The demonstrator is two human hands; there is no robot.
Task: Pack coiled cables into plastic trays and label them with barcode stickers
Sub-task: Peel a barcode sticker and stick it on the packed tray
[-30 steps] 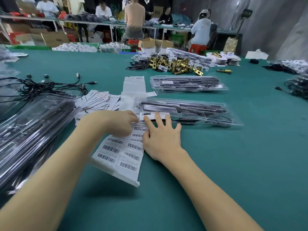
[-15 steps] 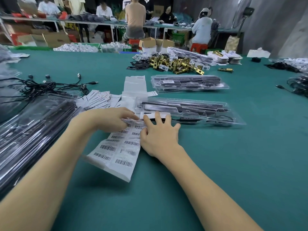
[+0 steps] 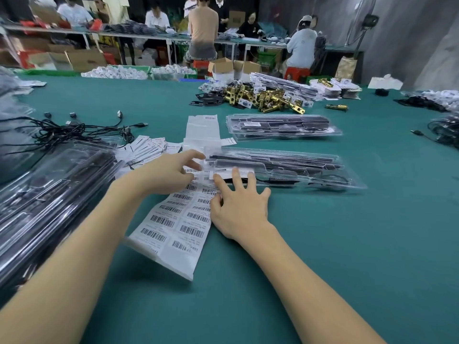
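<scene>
A white sheet of barcode stickers lies on the green table, its near end curling up. Just beyond it lies a clear plastic tray packed with black cables. My right hand lies flat with its fingers spread. Its fingertips press a white label on the tray's near edge, and its thumb rests on the sheet's right side. My left hand is over the top of the sheet. Its blurred fingers are stretched toward the tray's left end, and I see nothing held in them.
A second packed tray lies farther back, and a stack of clear trays fills the left side. Loose black cables, paper cards, a used backing sheet and brass latches lie around. People work at a far table.
My left hand has uncurled from the top of the sheet, its fingers reaching toward the tray's left end. The right hand has stayed pressed on the label.
</scene>
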